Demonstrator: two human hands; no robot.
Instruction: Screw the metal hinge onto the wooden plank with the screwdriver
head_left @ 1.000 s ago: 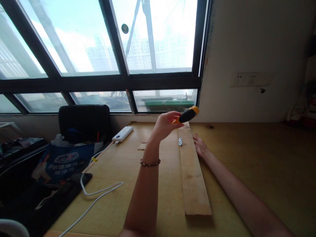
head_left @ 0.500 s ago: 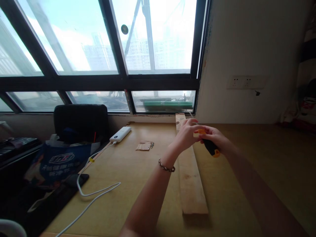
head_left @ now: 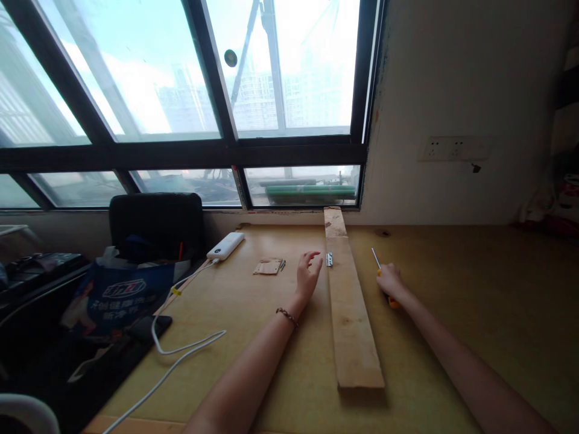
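A long wooden board point(head_left: 355, 325) lies lengthwise on the table, its far end near the window. On the board's left edge sits a small metal hinge point(head_left: 329, 260). My left hand point(head_left: 309, 276), a bracelet at its wrist, hovers just left of the hinge with fingers apart and nothing in them. Right of the board, my right hand point(head_left: 389, 281) grips a screwdriver point(head_left: 376, 258) by its yellow and black handle, the shaft pointing away. Part of the handle is hidden by the hand.
On the table point(head_left: 244, 374) to the left lie a small wood piece point(head_left: 268, 266) with thin metal bits beside it, and a white power bank point(head_left: 226, 246) with its cable point(head_left: 190, 351). A black chair point(head_left: 156, 223) and a blue bag point(head_left: 122, 295) stand left of the table.
My hands, together over the board half a second ago, have moved apart. The left went left and the right went right with the screwdriver, uncovering the hinge.
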